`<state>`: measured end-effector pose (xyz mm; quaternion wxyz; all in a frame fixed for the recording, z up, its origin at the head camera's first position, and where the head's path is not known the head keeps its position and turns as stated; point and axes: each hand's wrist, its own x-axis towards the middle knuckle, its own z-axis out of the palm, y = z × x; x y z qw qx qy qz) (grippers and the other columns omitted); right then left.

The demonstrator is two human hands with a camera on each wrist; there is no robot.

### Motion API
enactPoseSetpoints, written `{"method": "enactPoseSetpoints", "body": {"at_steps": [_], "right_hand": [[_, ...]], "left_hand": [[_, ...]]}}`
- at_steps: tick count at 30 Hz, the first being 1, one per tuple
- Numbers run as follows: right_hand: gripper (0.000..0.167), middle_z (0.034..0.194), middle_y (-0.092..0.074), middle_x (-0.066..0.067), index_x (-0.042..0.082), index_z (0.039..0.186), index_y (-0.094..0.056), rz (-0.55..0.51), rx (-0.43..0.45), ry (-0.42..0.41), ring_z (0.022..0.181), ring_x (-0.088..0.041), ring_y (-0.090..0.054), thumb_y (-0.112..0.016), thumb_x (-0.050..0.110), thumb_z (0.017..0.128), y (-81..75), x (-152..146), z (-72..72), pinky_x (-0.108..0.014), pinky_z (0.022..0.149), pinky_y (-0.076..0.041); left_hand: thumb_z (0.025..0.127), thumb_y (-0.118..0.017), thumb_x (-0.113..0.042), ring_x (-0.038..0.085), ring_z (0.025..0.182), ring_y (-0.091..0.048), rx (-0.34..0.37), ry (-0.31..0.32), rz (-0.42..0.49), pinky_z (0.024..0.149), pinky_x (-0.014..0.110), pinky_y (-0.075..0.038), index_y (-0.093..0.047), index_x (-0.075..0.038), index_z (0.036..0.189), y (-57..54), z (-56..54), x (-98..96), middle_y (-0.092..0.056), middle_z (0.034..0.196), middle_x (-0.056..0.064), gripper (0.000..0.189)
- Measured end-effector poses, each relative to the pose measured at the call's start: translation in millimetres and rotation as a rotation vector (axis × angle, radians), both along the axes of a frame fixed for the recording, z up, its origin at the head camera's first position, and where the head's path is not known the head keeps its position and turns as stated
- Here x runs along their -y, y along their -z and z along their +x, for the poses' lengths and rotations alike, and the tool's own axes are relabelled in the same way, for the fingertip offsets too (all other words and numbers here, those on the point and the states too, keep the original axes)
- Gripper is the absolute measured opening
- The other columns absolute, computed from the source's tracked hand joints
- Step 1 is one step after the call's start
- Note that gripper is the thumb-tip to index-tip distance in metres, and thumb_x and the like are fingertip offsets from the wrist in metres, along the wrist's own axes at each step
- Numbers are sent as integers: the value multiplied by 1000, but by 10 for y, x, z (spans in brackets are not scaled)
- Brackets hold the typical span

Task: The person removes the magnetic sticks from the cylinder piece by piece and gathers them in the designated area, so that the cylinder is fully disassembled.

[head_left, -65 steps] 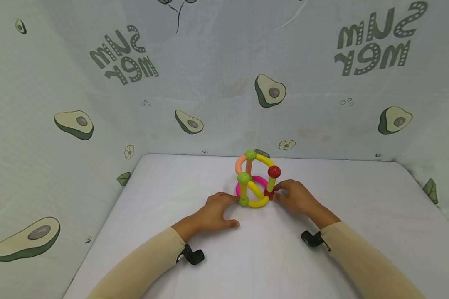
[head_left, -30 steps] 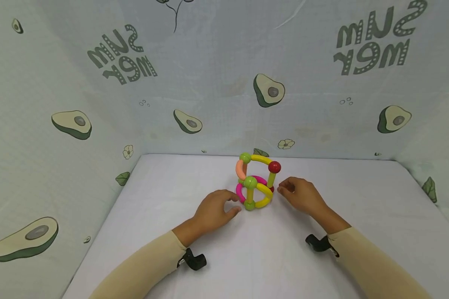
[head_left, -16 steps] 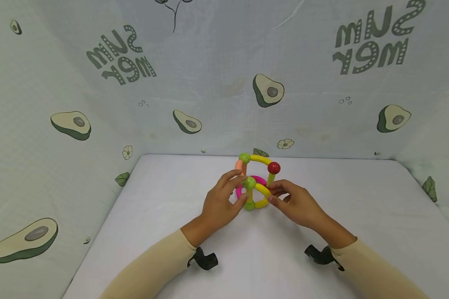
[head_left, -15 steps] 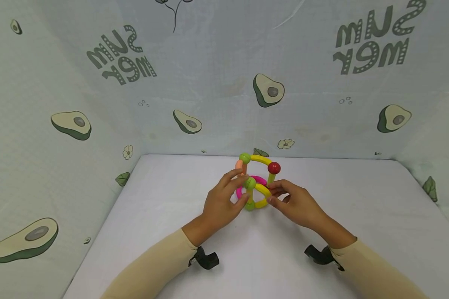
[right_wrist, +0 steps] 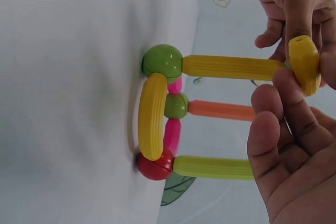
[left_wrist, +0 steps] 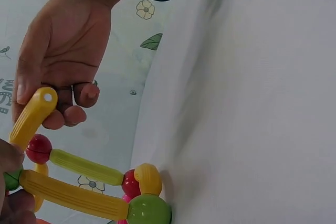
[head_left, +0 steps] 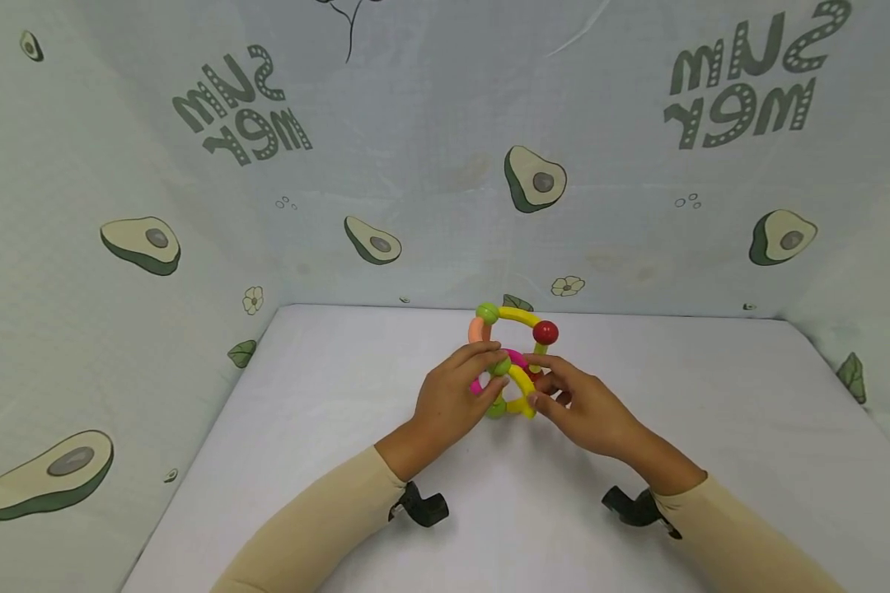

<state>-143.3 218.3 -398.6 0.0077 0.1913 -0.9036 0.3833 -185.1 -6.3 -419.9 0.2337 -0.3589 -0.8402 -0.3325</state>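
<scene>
With the toy (head_left: 515, 358) on the tabletop (head_left: 371, 362), lower right of head-view centre, the left hand (head_left: 452, 399) pinches the near upper ball (head_left: 500, 367), a grip suited to bracing, while the right hand (head_left: 589, 408) appears to pinch the free-ended rod (left_wrist: 32, 118).

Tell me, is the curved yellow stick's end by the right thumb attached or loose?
Loose: the stick shows a bare tip, no ball on it.

I'm beside a small draped booth, set up like a tabletop stage; whether it's in a home or a workroom, I can't tell. Printed cloth (head_left: 430, 123) walls off the far, left and right sides, its avocados (head_left: 536, 179) and backward "summer" lettering (head_left: 734, 114) surrounding a white-covered table (head_left: 534, 511).
</scene>
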Motion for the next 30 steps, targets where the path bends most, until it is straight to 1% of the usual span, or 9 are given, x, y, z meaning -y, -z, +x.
{"method": "enactPoseSetpoints", "body": {"at_steps": [5,7,9,12,18,21,25,30], "right_hand": [[67,102,-67,7,9,153,-43,-17,49,-115,90,-14,-63,-76,21,95,-58,-26,4,-31,75,-56],[73,104,-66,7,10,154,-42,-11,64,-146,92,-14,-61,-78,26,93,-68,-39,-4,-30,74,-56],[78,104,-64,6,10,156,-40,2,67,-166,93,-15,-60,-80,28,91,-74,-49,-13,-29,73,-55],[80,104,-64,6,8,156,-40,19,71,-173,92,-15,-59,-81,28,90,-94,-57,-19,-28,71,-55],[79,102,-65,8,6,153,-45,24,58,-181,91,-15,-59,-84,27,88,-88,-73,-53,-27,70,-54],[78,102,-65,8,7,151,-47,20,49,-173,92,-20,-60,-85,28,86,-79,-71,-70,-27,71,-53],[75,105,-63,6,7,144,-52,0,33,-152,96,-23,-59,-88,29,82,-71,-54,-86,-29,72,-53],[72,108,-59,2,5,136,-56,-22,7,-130,99,-20,-53,-92,27,78,-58,-28,-93,-28,73,-53]], "left_hand": [[90,-82,-19,15,125,-60,20,16,27,100,18,-45,-69,-7,127,-4,7,0,-64,131,4,41],[90,-82,-18,15,125,-60,24,21,37,100,18,-45,-69,-7,127,-5,8,-3,-65,131,5,40],[90,-82,-18,15,124,-61,27,22,43,100,18,-46,-70,-7,127,-6,9,-6,-65,131,5,40],[90,-82,-18,15,124,-61,28,22,46,100,18,-46,-70,-7,127,-5,6,-11,-65,131,5,40],[90,-81,-17,15,124,-61,18,27,53,100,18,-45,-70,-6,126,1,6,-16,-65,130,4,39],[90,-81,-17,15,123,-61,5,30,60,100,18,-45,-70,-6,125,6,3,-21,-66,129,5,38],[90,-81,-17,15,122,-62,-11,32,70,100,18,-46,-70,-6,124,3,-1,-27,-66,128,6,37],[91,-81,-18,15,121,-62,-10,33,69,99,17,-46,-70,-7,124,-3,-2,-35,-66,128,5,37]]}}
